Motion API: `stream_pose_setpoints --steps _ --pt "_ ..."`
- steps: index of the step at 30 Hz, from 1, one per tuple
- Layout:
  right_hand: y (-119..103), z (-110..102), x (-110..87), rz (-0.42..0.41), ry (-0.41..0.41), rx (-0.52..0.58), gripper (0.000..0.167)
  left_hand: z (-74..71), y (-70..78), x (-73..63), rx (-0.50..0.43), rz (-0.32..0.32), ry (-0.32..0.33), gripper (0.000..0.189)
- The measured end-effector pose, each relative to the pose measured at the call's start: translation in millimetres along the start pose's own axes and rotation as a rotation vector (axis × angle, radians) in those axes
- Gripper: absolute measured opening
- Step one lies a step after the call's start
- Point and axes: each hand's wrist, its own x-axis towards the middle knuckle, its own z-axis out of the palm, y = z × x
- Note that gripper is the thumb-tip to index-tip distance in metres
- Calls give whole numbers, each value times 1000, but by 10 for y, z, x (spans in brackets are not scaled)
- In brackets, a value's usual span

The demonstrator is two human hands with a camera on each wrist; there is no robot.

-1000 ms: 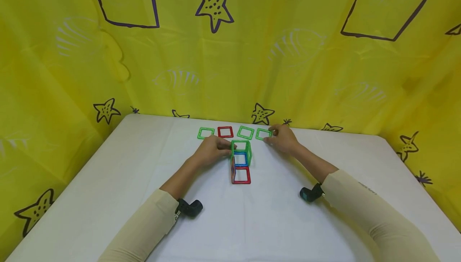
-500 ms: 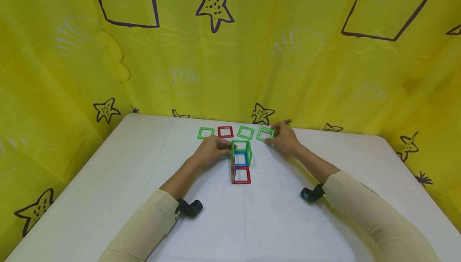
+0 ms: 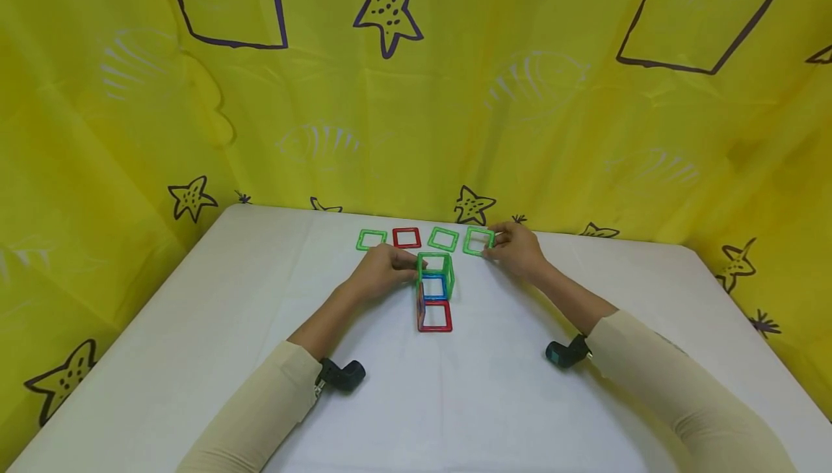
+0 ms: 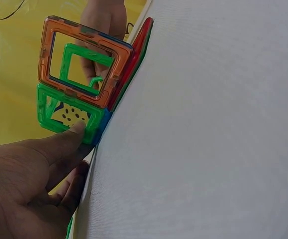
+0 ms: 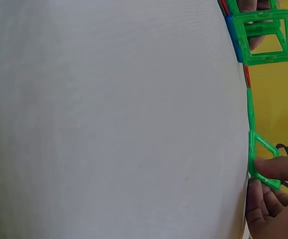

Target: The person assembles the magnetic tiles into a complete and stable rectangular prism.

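Note:
At the middle of the table stands a small structure of square magnetic tiles, with green, blue, red and orange frames. My left hand pinches its green left wall; in the left wrist view the thumb lies on that green tile, below an orange tile. To the right, my right hand pinches a loose green square tile by its right side. The right wrist view has this tile tilted up off the table, thumb on its face.
Behind the structure lie a green tile, a red tile and another green tile in a row on the white table. A yellow curtain with sea drawings hangs at the table's back edge.
My right hand has taken the rightmost green tile by its side, tilted it up from the table and shifted slightly right. The left hand and the structure stay where they were.

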Motion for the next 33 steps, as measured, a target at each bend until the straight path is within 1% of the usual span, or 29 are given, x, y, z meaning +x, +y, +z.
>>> stream_pose_setpoints --steps 5,11,16,22,26,33 --pt "6 -37 -14 -24 -5 40 49 -2 -9 7 -4 2 0 22" --pt "29 -71 -32 -2 -13 40 46 -3 -16 14 -18 -4 -12 23" --pt "40 -84 -36 0 -27 63 42 -7 -21 12 -13 -1 -11 23" --pt "37 -63 -57 14 -33 108 35 -8 -13 14 -16 -6 -10 23" --pt "45 -43 -67 9 -42 136 31 -9 -11 14 -13 -11 -7 23" --pt "44 -23 -121 20 -68 189 31 -14 -10 5 5 6 -9 22"
